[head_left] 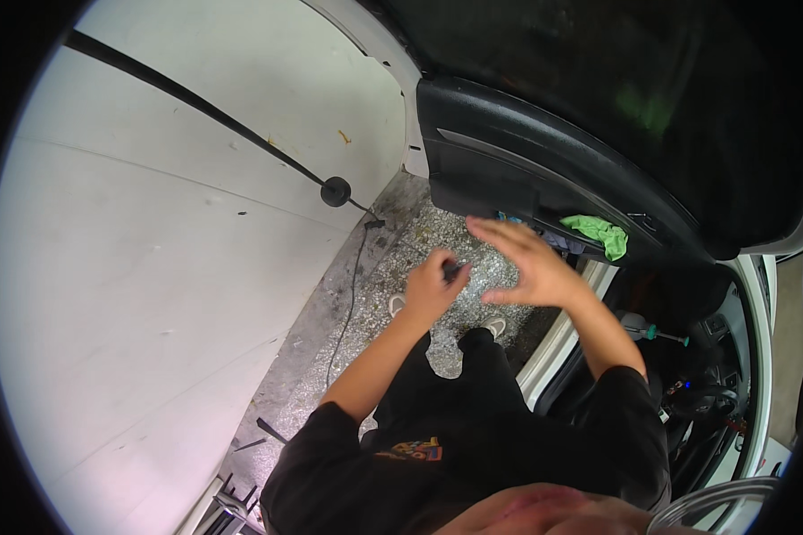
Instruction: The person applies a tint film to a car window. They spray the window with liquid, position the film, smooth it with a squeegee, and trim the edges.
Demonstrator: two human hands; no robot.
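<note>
- Left hand (434, 285): curled closed around a small dark object (452, 270), gripped at the fingers and thumb; blur hides the object's exact kind.
- Right hand (540, 272): released, fingers spread and thumb apart, holding nothing visible, beside the left hand but not touching it.
- Location of object: in the left hand, above the speckled floor (437, 236), between a white panel (187, 259) and the open car door (509, 147).
- Surroundings: a green cloth (600, 235) lies in the door's pocket, near the right hand; a thin cable (348, 303) crosses the floor to the left of the shoes (494, 326).
- Handling, in this inspector's judgement: the small object calls for a firm pinch, since a slip would send it to the floor. The free right hand would serve best cupped close underneath as support. Elbows should be kept clear of the door edge, and feet off the cable.
</note>
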